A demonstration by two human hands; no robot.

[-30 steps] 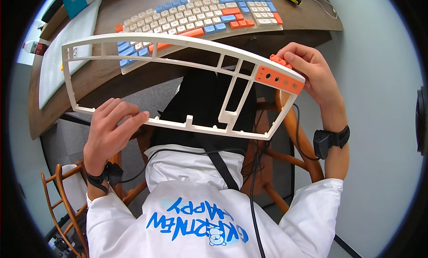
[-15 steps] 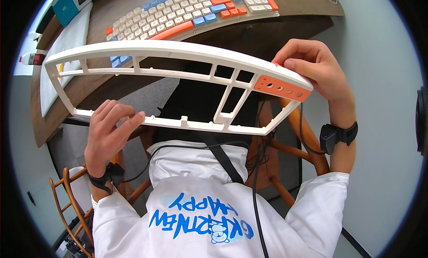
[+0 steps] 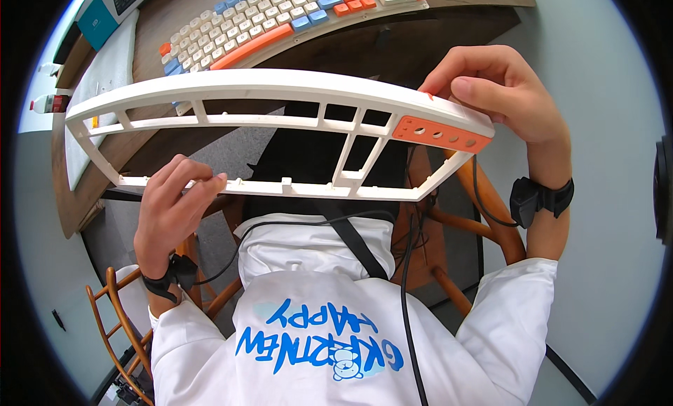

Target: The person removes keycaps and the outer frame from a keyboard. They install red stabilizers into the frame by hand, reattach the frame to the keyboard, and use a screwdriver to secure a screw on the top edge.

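A white plastic keyboard case frame [image 3: 280,80] with open cutouts is held up over my lap, tilted so its long outer edge is uppermost. An orange panel [image 3: 442,134] with a row of round holes is set in its right end. My left hand [image 3: 172,203] pinches the frame's lower rail near the left corner, fingers curled over it. At the upper right corner, my right hand [image 3: 515,90] grips the edge between thumb and bent fingers. A bit of orange shows at the index fingertip there; what it is I cannot make out.
Behind the frame, a keyboard [image 3: 259,27] with cream, blue and orange keycaps lies on the brown desk [image 3: 158,38]. A white foam sheet [image 3: 119,62], a teal box [image 3: 98,20] and a red-capped bottle [image 3: 49,104] are at the left. A black cable [image 3: 406,301] runs down my shirt.
The frame has tipped further, so its upper edge looks broader and its opening narrower. My right hand has shifted slightly right and still grips the corner; my left hand stays on the lower rail.
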